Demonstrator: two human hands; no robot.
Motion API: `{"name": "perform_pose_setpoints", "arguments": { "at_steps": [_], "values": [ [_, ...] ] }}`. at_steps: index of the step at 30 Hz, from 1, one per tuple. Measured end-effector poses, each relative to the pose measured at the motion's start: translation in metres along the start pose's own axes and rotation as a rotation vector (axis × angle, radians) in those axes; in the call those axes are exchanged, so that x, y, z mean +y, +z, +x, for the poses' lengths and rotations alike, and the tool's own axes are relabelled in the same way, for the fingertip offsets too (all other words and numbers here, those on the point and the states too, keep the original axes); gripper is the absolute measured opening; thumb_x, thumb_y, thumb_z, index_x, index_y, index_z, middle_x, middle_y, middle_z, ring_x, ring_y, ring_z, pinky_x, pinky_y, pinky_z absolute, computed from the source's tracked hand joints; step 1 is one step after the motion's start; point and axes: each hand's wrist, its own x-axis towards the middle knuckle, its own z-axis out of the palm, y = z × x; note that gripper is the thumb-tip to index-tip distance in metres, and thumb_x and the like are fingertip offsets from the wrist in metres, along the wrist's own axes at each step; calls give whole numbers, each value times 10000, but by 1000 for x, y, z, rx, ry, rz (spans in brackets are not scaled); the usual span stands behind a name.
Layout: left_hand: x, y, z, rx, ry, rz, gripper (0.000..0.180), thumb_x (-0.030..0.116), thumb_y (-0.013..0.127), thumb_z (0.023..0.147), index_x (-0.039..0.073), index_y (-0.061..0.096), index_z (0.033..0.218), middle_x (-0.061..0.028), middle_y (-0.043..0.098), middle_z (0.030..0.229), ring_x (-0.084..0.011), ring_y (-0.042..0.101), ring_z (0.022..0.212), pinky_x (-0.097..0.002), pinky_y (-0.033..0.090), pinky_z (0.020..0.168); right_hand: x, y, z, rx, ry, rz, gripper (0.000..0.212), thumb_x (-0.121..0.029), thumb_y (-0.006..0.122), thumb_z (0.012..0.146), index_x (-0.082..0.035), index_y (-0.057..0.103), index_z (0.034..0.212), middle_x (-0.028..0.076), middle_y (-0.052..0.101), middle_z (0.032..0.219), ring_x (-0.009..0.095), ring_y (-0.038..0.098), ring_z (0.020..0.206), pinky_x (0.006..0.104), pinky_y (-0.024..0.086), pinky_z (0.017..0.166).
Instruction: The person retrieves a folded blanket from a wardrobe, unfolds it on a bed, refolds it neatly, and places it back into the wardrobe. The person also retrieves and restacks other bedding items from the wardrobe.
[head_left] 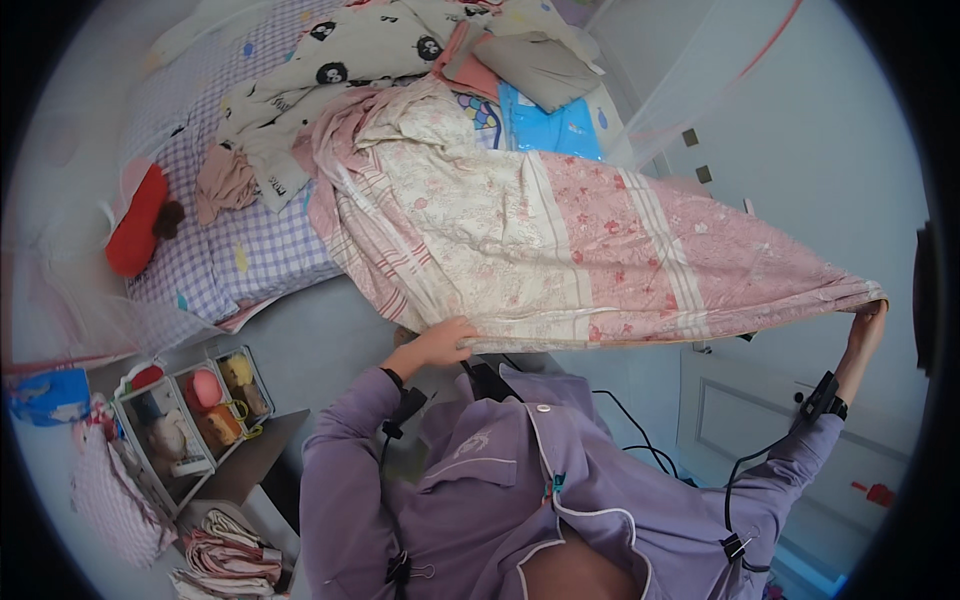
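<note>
We held a pink-and-cream cloth (640,250) stretched out sideways before us.
Our left hand (447,342) pinched its near edge close to our body, while our right hand (868,312), arm extended, grasped a corner well out to the right. The cloth's other end lay bunched on a purple-checked bed (275,255), near a blue packet (550,124); a compartmented case (194,420) stood at lower left.

Free gap between bed (265,245) and toy case (193,468); blanket (620,250) ahead.
</note>
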Motion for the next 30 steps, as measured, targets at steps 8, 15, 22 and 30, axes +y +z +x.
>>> {"name": "perform_pose_setpoints", "arguments": {
  "at_steps": [8,15,22,30],
  "values": [
    [49,-102,-60,93,-284,24,386,350,720,731,110,565,990,-127,587,955,-327,585,910,-390,463,771,80,-21,-8,-86,229,-152,369,-291,510,944,-13,516,1188,75,549,1161,179,523,1073,321,410,924],
    [189,-319,-211,566,-618,744,380,42,722,625,110,606,980,-147,651,858,-335,639,800,-391,503,703,199,201,-88,-495,294,-44,289,-246,475,963,-17,572,1111,47,595,1071,132,547,982,285,434,841],
    [398,-350,-362,1362,-326,1097,329,-74,582,760,10,599,1078,-132,667,973,-151,628,894,-280,488,780,157,360,-103,-726,222,325,335,-269,467,970,-4,524,1166,85,562,1172,170,517,1092,319,386,964],
    [240,-221,-285,488,-612,587,181,225,622,814,124,611,963,-179,633,827,-387,610,779,-443,491,679,213,321,-16,-426,275,268,323,-289,531,944,-35,539,1142,59,576,1112,159,543,1022,322,440,890]
  ]
}}
